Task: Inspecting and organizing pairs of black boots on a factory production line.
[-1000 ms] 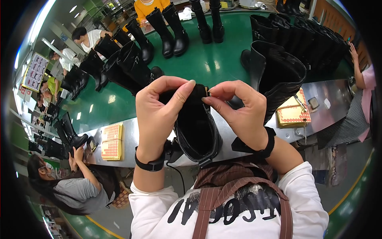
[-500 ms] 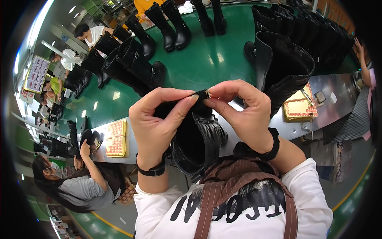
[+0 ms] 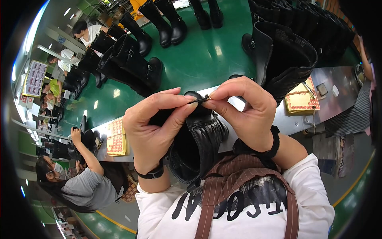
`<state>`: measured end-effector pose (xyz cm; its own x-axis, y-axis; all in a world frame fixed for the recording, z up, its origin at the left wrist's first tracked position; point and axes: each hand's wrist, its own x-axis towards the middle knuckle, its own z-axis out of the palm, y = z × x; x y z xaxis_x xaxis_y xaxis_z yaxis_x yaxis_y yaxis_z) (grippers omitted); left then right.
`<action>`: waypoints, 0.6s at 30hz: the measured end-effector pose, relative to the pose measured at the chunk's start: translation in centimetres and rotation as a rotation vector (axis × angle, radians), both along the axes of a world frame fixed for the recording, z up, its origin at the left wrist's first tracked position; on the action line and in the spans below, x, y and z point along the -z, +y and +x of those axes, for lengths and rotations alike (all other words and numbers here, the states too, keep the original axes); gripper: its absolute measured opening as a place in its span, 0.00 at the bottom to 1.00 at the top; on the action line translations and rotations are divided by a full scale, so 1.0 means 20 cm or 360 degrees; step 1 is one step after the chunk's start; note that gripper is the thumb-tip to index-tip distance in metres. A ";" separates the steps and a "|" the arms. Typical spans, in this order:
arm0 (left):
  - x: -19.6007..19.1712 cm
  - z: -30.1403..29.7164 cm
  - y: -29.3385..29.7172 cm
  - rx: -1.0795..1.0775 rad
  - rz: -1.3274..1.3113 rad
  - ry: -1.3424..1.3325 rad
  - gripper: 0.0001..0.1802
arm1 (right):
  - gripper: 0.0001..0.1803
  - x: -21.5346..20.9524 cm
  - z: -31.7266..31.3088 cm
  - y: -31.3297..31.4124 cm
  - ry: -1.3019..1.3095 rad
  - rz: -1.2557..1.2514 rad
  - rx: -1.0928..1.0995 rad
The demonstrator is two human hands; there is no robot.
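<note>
So, a small black strip (image 3: pixel 200 100) is being held in the centre of the frame, pinched at one end by the left hand (image 3: pixel 149 127) and at the other by the right hand (image 3: pixel 250 115). Thumb and index are clamped on it on both sides, probably so it's kept taut and up where it can be seen properly. There's a brassy glint by the right fingertips, but what that is can't be made out. Right below, a black boot (image 3: pixel 209 137) sits between the forearms with its mouth tipped up, gripped by neither hand; it seems to be propped against the apron (image 3: pixel 227 175) so both hands are left free. Whether the strip is joined to it can't be told, tbh. A wide-mouthed boot (image 3: pixel 264 55) is stood on the right, while more boots (image 3: pixel 149 73) are lined up on the green table (image 3: pixel 199 55) toward the upper left, presumably to keep the middle uncluttered. Yellow cards (image 3: pixel 116 139) are stacked at left, within easy reach.
</note>
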<state>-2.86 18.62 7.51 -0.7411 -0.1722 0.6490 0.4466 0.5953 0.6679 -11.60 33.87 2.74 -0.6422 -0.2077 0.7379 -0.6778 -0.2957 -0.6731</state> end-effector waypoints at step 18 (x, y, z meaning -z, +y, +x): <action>-0.11 0.01 0.00 0.0371 -0.0290 -0.0449 0.18 | 0.10 0.03 -0.04 0.03 0.0141 0.0058 -0.0256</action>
